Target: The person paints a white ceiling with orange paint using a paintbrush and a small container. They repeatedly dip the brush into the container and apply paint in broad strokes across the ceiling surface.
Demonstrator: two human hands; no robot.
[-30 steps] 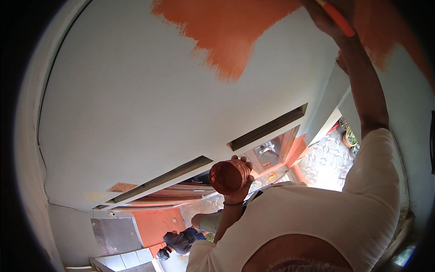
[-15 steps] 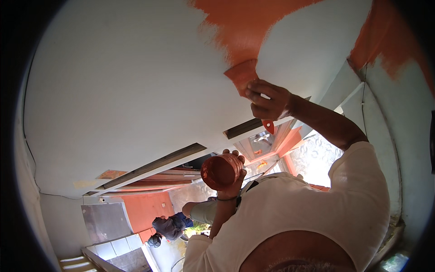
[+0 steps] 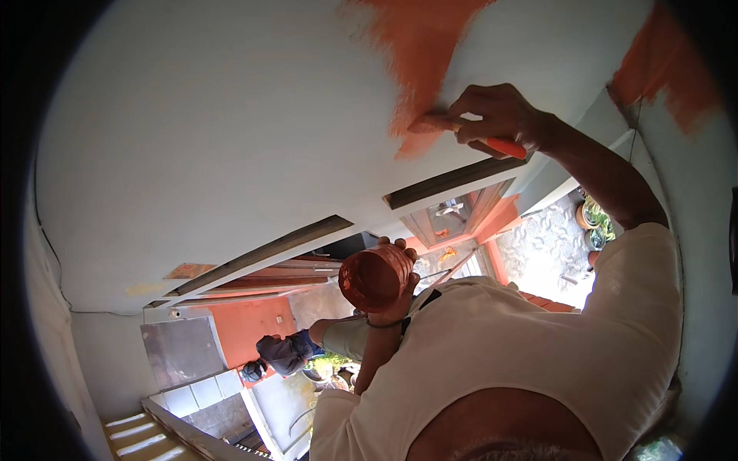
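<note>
My right hand is closed around a wide paintbrush with a red-orange handle. The brush's orange-coated bristles press edge-on against the pale wall, at the lower end of a fresh orange paint streak. Lower down, my left hand grips a round, paint-smeared tub from beside and below. The tub tilts so that its mouth shows, with orange-brown paint coating its inside.
Another orange patch covers the upper right. Long dark openings run along the wall below the brush. Farther off at lower left, a person in dark clothes bends by an orange wall. Potted plants stand at right.
My right hand has moved rightward and up, turning the brush from broad face to edge-on, its handle swung right. Orange paint now reaches lower on the wall. The left hand still holds the tub.
</note>
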